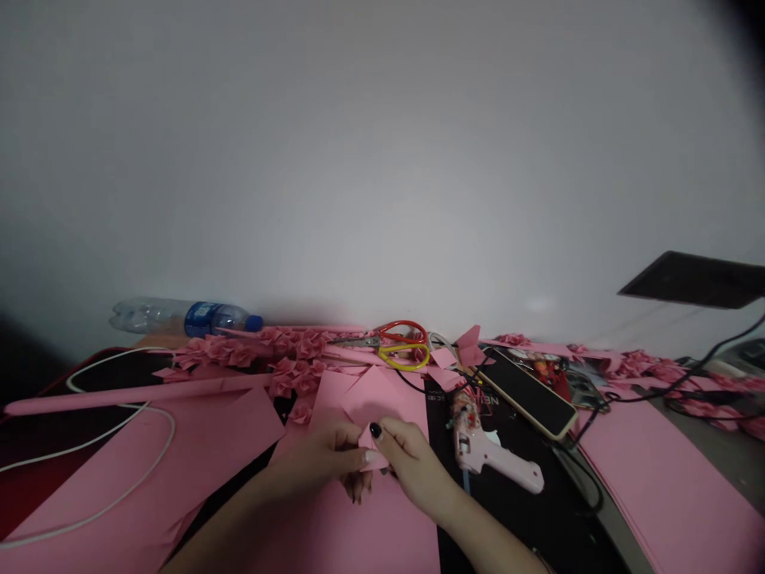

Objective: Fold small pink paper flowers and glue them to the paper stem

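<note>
Between both hands is a small folded piece of pink paper (374,459), held above larger pink sheets (382,526). My left hand (335,454) pinches its left side, thumb on top and the other fingers curled below. From the right, my right hand (412,462) grips it too, its dark-nailed thumb pressed on the upper fold. The paper's underside is hidden by the fingers. Just right of my hands lies a pale pink glue gun (493,458) on a black mat (508,526). Scissors (398,347) with red and yellow handles rest behind, among folded pink paper flowers (299,375).
A plastic bottle (209,316) lies on its side by the wall. A phone (529,391) sits behind the glue gun, with black cables (598,478) nearby. Pink sheets (675,478) are stacked at right. A white cord (170,438) loops over paper at left, near a rolled pink paper stick (143,395).
</note>
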Demonstrator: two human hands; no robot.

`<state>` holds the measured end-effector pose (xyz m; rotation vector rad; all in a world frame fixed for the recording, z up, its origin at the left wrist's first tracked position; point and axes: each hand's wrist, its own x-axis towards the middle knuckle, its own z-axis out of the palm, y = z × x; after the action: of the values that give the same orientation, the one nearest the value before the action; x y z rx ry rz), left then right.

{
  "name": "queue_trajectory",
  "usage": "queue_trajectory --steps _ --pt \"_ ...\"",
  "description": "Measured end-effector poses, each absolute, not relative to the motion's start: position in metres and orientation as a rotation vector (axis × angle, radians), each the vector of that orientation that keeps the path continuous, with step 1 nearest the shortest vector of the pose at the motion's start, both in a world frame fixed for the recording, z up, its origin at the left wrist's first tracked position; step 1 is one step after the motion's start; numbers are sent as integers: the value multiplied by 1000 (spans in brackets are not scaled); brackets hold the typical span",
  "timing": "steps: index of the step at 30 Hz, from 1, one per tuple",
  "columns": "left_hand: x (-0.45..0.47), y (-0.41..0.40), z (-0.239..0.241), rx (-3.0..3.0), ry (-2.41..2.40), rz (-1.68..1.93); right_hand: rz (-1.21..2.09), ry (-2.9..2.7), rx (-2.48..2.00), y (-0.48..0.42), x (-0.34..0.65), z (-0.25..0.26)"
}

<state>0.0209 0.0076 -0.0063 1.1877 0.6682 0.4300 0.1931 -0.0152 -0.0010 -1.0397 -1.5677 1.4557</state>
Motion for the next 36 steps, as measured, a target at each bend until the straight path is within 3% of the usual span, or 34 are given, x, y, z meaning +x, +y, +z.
queue_trajectory --steps 8,15,22,30,36 --pt "21 10 -7 1242 738 553 1402 -1397 -1092 -14 195 -13" --pt "24 9 0 1355 928 672 968 -1373 -1237 -14 200 -11" --pt "25 1 7 1630 1084 646 800 -1701 -1210 -21 199 -2" --pt "26 -5 17 1715 1054 553 820 -1792 -1173 -23 196 -5" --pt "24 -3 14 1641 1049 521 1106 -1507 -1128 -18 192 -8"
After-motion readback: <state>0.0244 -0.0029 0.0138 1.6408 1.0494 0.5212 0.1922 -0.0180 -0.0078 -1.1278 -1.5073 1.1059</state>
